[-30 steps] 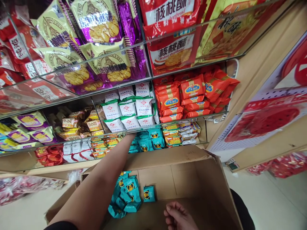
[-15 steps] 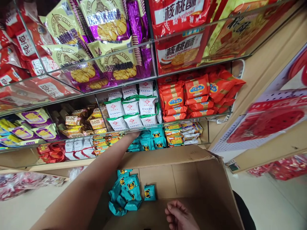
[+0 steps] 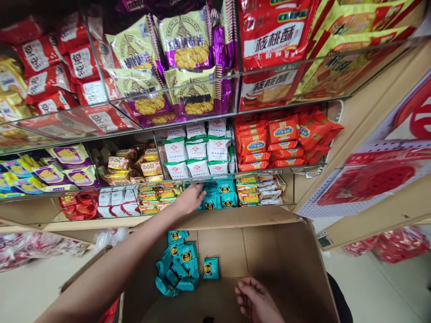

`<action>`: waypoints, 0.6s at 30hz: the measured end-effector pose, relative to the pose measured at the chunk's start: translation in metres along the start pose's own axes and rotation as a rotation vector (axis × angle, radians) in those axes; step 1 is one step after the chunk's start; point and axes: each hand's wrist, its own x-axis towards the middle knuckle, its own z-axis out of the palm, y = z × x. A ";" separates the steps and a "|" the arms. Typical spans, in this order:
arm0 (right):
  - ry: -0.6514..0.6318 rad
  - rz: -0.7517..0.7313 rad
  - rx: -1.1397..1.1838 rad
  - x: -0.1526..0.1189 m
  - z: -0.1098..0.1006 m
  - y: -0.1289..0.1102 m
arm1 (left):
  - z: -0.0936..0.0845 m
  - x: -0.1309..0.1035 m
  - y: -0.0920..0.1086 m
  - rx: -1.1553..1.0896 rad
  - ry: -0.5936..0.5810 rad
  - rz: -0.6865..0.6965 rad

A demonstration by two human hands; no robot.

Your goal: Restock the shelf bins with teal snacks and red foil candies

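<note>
My left hand (image 3: pixel 191 198) reaches over the far flap of a cardboard box (image 3: pixel 232 218) to the bottom shelf, its fingers at the left side of a stack of teal packets (image 3: pixel 218 199). Its fingers are partly spread and nothing shows in them. Over the inside of the box hangs my right hand (image 3: pixel 251 296), with its fingers curled in; whether it holds something small cannot be made out. A pile of several teal packets (image 3: pixel 178 269) lies at the box's left, and one single teal packet (image 3: pixel 211 268) lies just right of the pile.
Glass-fronted shelves hold white-and-green packets (image 3: pixel 197 154), orange packets (image 3: pixel 284 134) and purple biscuit bags (image 3: pixel 190 40) above. Small yellow packets (image 3: pixel 247 190) flank the teal stack. A wooden side panel (image 3: pixel 357 116) stands at the right, beside hanging red goods.
My left hand has drawn back from deeper in the shelf and now shows in front of the teal stack. The view has shifted slightly. My right hand looks much the same.
</note>
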 end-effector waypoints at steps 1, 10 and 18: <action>0.005 -0.005 -0.004 -0.001 0.000 0.000 | -0.005 -0.022 0.005 -0.023 0.004 0.059; 0.043 0.024 -0.084 -0.003 0.003 0.004 | 0.109 -0.162 0.015 -0.315 -0.388 0.325; 0.063 -0.013 -0.067 -0.008 -0.006 0.007 | 0.199 -0.152 -0.011 -0.169 -0.381 -0.175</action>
